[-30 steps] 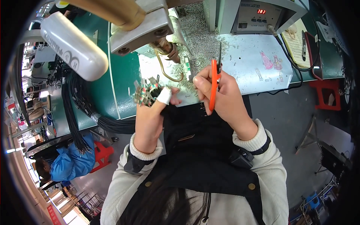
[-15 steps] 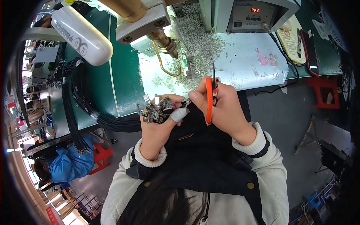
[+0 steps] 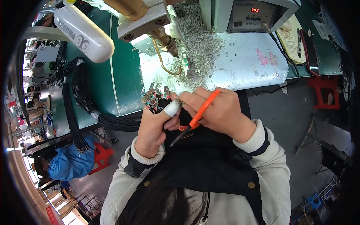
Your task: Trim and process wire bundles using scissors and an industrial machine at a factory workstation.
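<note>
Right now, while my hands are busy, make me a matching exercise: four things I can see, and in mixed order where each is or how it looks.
Things
1. orange-handled tool
2. connector cluster
3. black cable bundle
4. control box

Places and states
A. partly on the green tabletop
B. showing a lit red display
C. held in the left hand
D. held in the right hand

Pairs: 1-D, 2-C, 3-A, 4-B

Bright light, dark fisheye edges
</note>
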A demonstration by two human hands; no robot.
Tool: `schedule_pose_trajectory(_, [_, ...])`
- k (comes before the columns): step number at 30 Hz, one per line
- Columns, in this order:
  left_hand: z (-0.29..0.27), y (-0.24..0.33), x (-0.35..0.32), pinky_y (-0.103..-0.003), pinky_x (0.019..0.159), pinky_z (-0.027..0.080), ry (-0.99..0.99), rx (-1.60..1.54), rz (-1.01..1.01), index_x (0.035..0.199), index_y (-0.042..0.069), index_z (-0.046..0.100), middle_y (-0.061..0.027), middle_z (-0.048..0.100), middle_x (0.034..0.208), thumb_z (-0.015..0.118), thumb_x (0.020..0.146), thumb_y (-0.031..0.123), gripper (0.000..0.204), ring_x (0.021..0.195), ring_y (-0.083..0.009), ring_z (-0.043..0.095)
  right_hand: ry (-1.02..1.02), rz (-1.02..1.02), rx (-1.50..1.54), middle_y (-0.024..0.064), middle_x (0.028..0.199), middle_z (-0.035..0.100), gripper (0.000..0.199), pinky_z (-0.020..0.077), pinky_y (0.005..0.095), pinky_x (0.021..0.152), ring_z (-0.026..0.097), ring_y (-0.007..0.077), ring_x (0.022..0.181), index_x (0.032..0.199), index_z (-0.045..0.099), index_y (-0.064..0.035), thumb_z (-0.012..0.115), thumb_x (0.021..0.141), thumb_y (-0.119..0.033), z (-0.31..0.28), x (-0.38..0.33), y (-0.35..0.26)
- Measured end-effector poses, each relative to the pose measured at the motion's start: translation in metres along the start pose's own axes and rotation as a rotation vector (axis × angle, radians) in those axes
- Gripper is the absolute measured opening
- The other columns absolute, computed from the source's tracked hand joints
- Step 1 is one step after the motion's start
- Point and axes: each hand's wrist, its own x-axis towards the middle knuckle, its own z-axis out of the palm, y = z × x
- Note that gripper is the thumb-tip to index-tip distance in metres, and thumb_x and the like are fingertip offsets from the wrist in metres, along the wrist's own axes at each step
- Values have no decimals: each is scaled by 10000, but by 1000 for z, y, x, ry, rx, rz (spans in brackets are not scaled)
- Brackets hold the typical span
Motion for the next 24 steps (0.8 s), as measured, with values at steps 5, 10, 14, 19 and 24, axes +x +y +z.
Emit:
schedule_pose_trajectory(5, [-2,6,-5,-188,375,225,38,-26,-72,864,18,511,1,439,591,557,780,7,96,389,-40,290,-107,-106,-105,-23,622,541,136,326,206,399,466,113,423,823,571,-115,622,698,-123,-12,0,-2])
schedule_pose_trajectory(10, [4,-2,-4,-198,444,332,112,282,124,862,7,525,-13,503,638,581,761,-1,115,463,-70,416,-17,9,-46,-10,605,544,143,352,208,415,520,93,469,868,558,-84,609,735,-80,-2,-9,-5])
schedule_pose_trajectory(14, [11,-18,-5,-207,554,407,205,769,585,858,-1,534,-28,555,716,600,736,-32,143,595,-89,512,-53,379,432,15,628,554,112,415,211,467,569,92,537,879,530,-39,581,781,-60,4,-9,-15])
schedule_pose_trajectory(19, [4,-22,-2,-209,628,432,155,805,737,848,-2,543,-36,575,788,617,706,-67,173,703,-86,539,-169,945,991,53,723,564,96,477,218,563,598,114,610,880,492,11,528,833,-64,3,-10,-17])
schedule_pose_trajectory(24, [7,-22,-2,-193,598,420,190,649,667,863,3,552,-28,567,776,630,718,-32,168,679,-76,526,-113,712,800,66,785,558,102,480,217,573,606,133,644,900,480,19,509,843,-60,10,-19,-17])
